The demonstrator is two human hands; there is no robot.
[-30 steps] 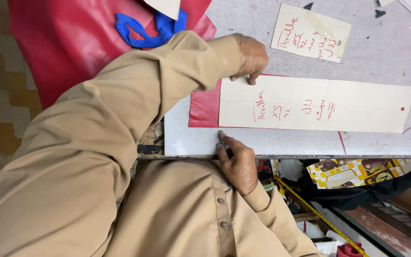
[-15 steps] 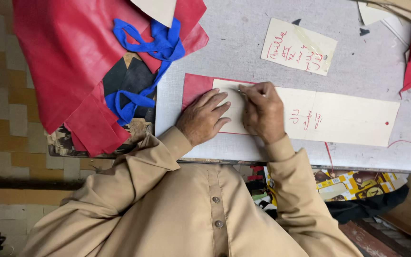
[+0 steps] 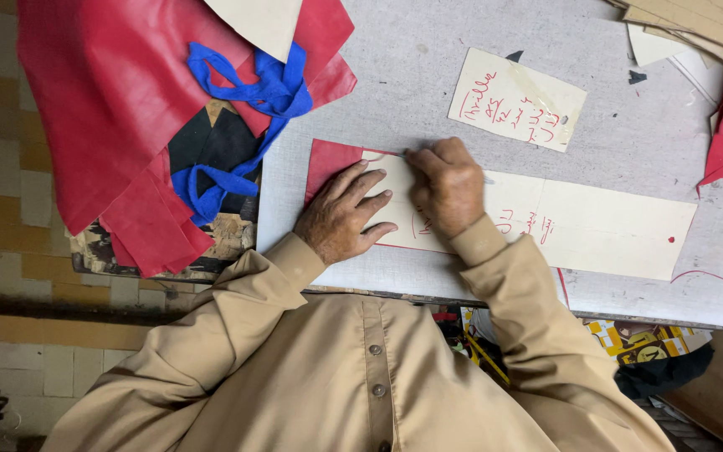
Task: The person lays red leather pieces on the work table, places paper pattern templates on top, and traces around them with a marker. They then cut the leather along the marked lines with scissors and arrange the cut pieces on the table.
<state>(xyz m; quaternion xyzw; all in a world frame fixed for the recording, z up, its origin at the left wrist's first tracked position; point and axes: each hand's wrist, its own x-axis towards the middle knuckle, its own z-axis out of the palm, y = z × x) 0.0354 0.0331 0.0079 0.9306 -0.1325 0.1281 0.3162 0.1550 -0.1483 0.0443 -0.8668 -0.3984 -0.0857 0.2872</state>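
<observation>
Card, long and cream-coloured, lies flat on the grey table with both hands at its near-left end. The left hand rests on that end with fingers spread and pressed flat, holding the card down. Just right of it, touching or nearly so, the right hand sits curled into a loose fist on the same card; a thin grey tip pokes out past its knuckles, but what it grips is hidden inside the fist and too small to name. Under the card, showing only at the edge left of the left hand's fingers, is a piece of red sheet; how far it runs beneath cannot be told. Red markings on the card are partly covered by the right hand. Beyond the right hand lies a smaller cream card with red writing, apart from the long one. Far left of the left hand, a heap of red sheet material with a blue strap hangs over the table's edge, cut off at the top.
</observation>
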